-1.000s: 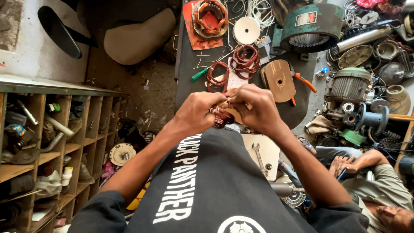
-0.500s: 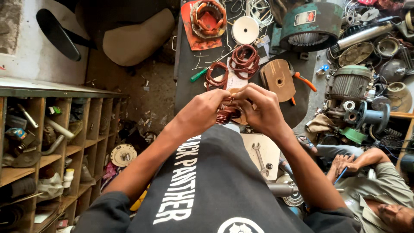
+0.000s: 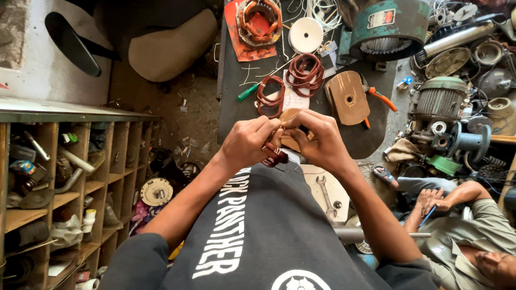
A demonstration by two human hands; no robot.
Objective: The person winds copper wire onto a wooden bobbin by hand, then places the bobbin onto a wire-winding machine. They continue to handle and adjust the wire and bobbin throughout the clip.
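My left hand (image 3: 248,144) and my right hand (image 3: 315,140) meet close to my chest, both gripping a small bundle of reddish-brown copper wire coil (image 3: 274,156) against a tan wooden former (image 3: 290,140). The fingers of both hands pinch the winding from either side. Two more copper coils (image 3: 270,95) (image 3: 305,74) lie on the dark bench (image 3: 231,86) just beyond my hands, next to a green-handled screwdriver (image 3: 248,92).
A wooden disc former (image 3: 346,98), orange-handled pliers (image 3: 382,98), a white tape roll (image 3: 305,35), a wound stator (image 3: 260,20) and a green motor housing (image 3: 389,26) sit on the bench. Motor parts pile up at right. Wooden shelves (image 3: 64,182) stand left. Another person (image 3: 473,236) sits lower right.
My hands have stayed together on the coil, shifting slightly as the fingers work the wire; the former shows a little more above them.
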